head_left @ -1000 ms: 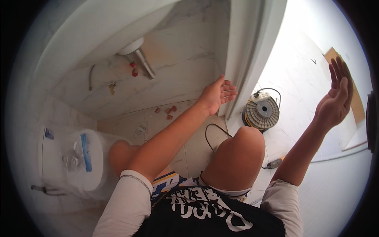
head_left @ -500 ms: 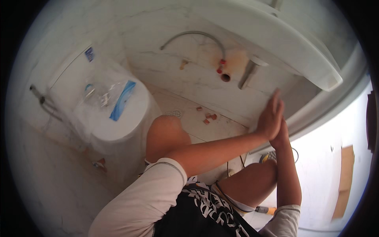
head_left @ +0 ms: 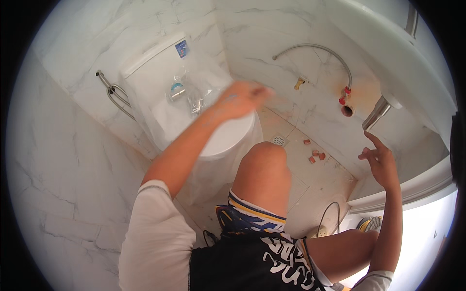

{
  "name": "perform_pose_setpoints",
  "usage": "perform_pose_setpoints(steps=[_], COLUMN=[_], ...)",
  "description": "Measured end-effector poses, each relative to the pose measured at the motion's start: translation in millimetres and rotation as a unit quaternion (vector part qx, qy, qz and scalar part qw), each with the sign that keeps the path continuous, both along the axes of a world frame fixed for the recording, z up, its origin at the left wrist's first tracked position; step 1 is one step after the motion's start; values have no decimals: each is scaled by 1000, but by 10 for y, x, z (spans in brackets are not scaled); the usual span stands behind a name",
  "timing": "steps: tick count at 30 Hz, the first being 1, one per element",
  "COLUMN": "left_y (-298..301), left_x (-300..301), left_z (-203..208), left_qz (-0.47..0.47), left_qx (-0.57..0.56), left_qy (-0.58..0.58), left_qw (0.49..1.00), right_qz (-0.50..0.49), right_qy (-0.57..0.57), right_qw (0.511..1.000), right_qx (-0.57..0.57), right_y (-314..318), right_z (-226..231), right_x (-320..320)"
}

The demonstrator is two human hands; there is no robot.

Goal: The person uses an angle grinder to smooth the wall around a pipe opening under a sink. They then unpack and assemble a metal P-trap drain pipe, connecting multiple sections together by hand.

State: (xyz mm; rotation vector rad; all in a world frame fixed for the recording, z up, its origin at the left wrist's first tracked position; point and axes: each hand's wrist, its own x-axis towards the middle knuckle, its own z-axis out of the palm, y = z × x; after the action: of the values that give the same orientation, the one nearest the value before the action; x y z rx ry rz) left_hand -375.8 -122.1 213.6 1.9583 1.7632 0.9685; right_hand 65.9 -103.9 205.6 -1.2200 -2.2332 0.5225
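The left grip (head_left: 238, 101) is blurred over the toilet (head_left: 150, 72); from here I cannot tell whether its fingers hold anything. The right grip (head_left: 383, 167) is loosely spread and bare, its index finger (head_left: 373, 139) stretched up to the lower end of the pipe (head_left: 376, 114); whether they touch, I cannot tell. The pipe hangs under the sink (head_left: 403, 53), whose inside is hidden from me. On the toilet lid (head_left: 230, 138), beside the left grip, lies a clear bag (head_left: 194, 89) with shiny fittings (head_left: 178, 92) in it. The left forearm (head_left: 179, 157) hides part of the lid, and the left knee (head_left: 264, 160) stands between the two grips. Near the pipe, the wall (head_left: 252, 58) has a hole (head_left: 346, 111), a red-ended hose (head_left: 315, 46) and a brass valve (head_left: 299, 83). Red-brown chips (head_left: 312, 159) lie on the floor (head_left: 296, 189) near a drain (head_left: 278, 140), and a cable (head_left: 338, 208) loops by the right knee (head_left: 357, 242)
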Motion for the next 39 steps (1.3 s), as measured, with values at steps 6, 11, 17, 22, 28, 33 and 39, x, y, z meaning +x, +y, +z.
perform_pose_setpoints(steps=[6,11,17,22,28,33,39], left_y=[-474,-500,-362,-470,-431,-481,-380], left_x=[-1527,-1554,-1236,-629,-587,-1426,-1981], left_z=[-164,-526,47,157,52,-196,-551], left_qz=[226,255,281,188,16,268,297], left_qx=[29,35,159,72,-112,17,-187], left_qy=[295,293,241,178,10,247,-57], left_qw=[928,921,915,963,993,931,935], right_qz=[15,-59,29,130,251,165,156], right_qy=[-136,-14,-14,84,-4,15,-136], right_qw=[990,984,999,986,968,986,973], right_qx=[17,-166,17,-68,-4,8,-100], right_y=[-19,-38,-129,-259,63,213,356], right_z=[-309,-342,-280,-4,-248,-593,-455], right_x=[-194,-248,-427,-1059,-2398,-2921,-3113])
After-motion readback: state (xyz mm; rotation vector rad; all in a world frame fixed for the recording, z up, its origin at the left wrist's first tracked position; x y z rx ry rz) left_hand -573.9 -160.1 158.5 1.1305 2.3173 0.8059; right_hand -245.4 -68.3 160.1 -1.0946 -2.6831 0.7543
